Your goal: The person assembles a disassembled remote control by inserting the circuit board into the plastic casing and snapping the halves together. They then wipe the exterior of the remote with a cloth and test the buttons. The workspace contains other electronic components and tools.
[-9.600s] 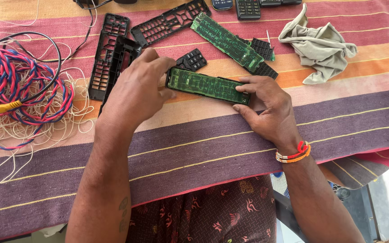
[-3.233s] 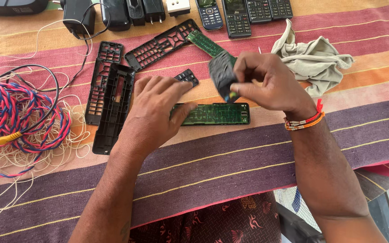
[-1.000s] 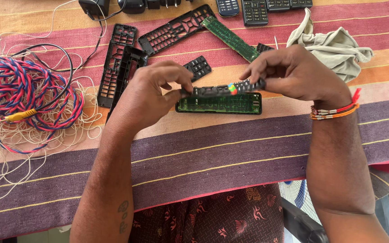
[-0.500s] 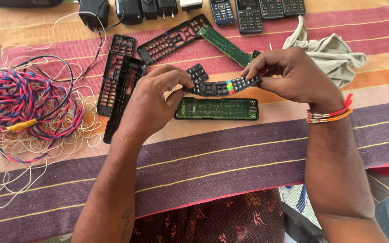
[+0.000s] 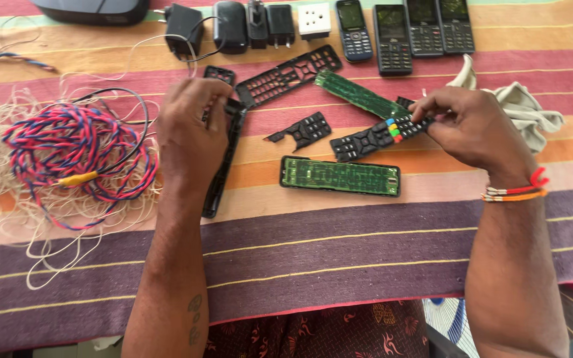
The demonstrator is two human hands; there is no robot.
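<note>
Two forearms reach up from the near edge over a striped cloth (image 5: pixel 339 258) that covers the worktop. Nearest of the parts, a green board (image 5: pixel 340 176) in its black shell lies flat between the arms, untouched. Just beyond it, the right hand (image 5: pixel 475 126) pinches one end of a black keypad (image 5: pixel 376 136) with coloured buttons; the grip is closed on it, thumb and fingertips at the far right end, and the pad hangs slightly above the cloth, tilted toward the board. A red and orange bracelet (image 5: pixel 515 192) sits on that wrist. The left hand (image 5: pixel 190 136) lies over a long black shell (image 5: pixel 223 166), fingers curled around its upper part, so this grip is closed on the shell, whose lower end rests on the cloth. Left of it sprawls a coil of red and blue wire (image 5: pixel 77 156) on a tangle of pale string (image 5: pixel 8 172). Between the hands lies a small keypad piece (image 5: pixel 305 129), and farther off a black front frame (image 5: pixel 288 75) and a second green board (image 5: pixel 359 96). A grey rag (image 5: pixel 525 113) is bunched behind the right hand. Along the far edge stand chargers (image 5: pixel 233 25), a white socket (image 5: pixel 314 20) and four phones (image 5: pixel 406 28).
</note>
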